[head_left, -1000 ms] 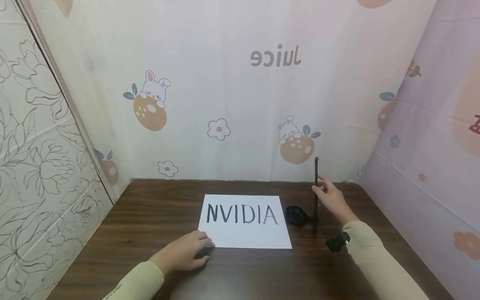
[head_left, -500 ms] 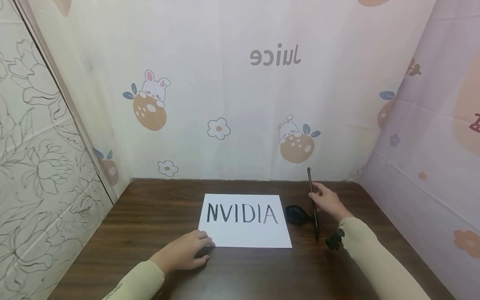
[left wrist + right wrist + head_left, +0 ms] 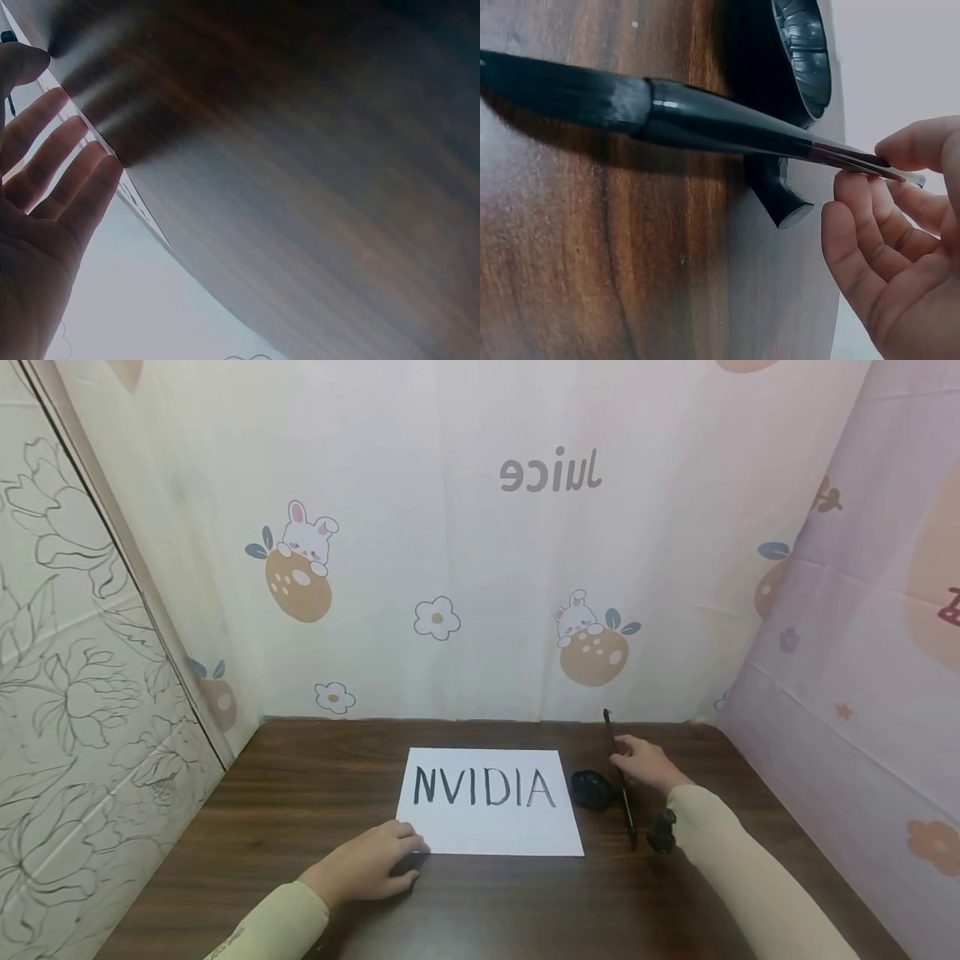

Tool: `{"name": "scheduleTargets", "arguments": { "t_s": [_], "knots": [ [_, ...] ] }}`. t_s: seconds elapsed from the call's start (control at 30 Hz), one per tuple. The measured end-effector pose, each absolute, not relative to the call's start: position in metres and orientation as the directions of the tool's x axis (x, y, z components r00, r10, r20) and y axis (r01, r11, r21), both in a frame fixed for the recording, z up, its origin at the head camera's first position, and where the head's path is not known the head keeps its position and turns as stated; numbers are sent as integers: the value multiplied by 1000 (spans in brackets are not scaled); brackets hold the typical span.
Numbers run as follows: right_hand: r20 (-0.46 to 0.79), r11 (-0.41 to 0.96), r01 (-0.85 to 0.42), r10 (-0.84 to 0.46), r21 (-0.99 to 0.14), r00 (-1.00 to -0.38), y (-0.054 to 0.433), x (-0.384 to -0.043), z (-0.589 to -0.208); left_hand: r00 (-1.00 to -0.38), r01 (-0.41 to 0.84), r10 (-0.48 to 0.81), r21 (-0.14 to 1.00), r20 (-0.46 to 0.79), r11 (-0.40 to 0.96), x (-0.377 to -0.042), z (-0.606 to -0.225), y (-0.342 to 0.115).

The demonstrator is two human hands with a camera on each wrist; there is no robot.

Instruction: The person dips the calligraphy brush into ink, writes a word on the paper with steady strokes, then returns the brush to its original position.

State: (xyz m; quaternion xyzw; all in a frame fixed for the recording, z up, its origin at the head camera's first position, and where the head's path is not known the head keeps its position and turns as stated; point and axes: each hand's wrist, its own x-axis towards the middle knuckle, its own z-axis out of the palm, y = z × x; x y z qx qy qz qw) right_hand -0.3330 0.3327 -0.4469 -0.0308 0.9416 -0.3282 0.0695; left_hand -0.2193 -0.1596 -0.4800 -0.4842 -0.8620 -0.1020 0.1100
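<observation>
My right hand (image 3: 648, 763) pinches the thin dark handle of a calligraphy brush (image 3: 626, 817) between thumb and fingers. In the right wrist view the brush (image 3: 712, 116) slants with its dark bristles low over the wood; whether they touch it I cannot tell. Just left of it sits a black ink dish (image 3: 591, 790), whose stubby handle (image 3: 778, 196) passes beneath the brush. A white sheet of paper (image 3: 487, 831) bears "NVIDIA" in dark brush letters. At its lower left corner rests my left hand (image 3: 371, 862), fingers loosely extended on the edge.
The dark wooden table (image 3: 480, 902) reaches back to a patterned curtain (image 3: 480, 543). Patterned sheets also hang at the left (image 3: 75, 693) and right (image 3: 862, 635). A black wrist camera (image 3: 662, 832) sits at the right cuff.
My right hand has moved left and slightly nearer with the brush, whose upright handle now leans left at the top. The left hand and paper have stayed in place.
</observation>
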Motion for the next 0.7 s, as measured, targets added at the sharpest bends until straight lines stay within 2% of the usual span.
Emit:
{"name": "scheduleTargets", "arguments": {
  "t_s": [0.7],
  "knots": [
    [-174, 840, 0, -112, -543, -978, 336, -345, -454, -490, 865, 815, 52, 309, 500, -220, -481, -160]
  ]
}}
